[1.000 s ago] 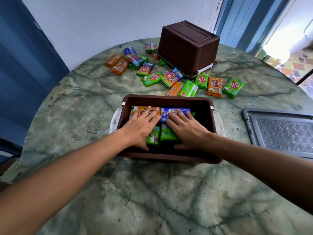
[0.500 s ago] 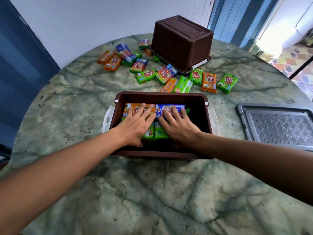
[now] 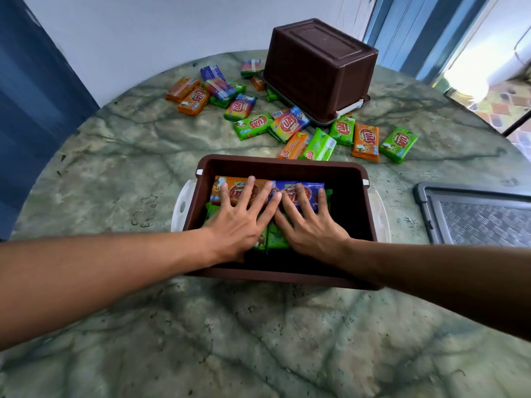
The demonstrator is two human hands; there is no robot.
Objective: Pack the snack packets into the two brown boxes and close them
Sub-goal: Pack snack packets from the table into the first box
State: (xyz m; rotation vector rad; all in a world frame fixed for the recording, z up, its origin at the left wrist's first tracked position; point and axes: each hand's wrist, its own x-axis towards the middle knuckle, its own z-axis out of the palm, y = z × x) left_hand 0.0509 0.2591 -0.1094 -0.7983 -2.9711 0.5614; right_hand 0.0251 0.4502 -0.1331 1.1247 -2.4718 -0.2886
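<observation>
Both grips are lying spread flat inside the open brown box [image 3: 283,168]: left grip [image 3: 240,222] pressing the orange packet [image 3: 227,186], right grip [image 3: 311,229] pressing the blue packet [image 3: 311,188], green packets [image 3: 274,239] lying beneath.

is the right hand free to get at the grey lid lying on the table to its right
Probably yes: the right hand lies flat on packets in the open brown box, holding nothing, and bare table separates box and grey lid.

One head-worn wide-angle view — forward and down, close over the green marble table [image 3: 120,156].
</observation>
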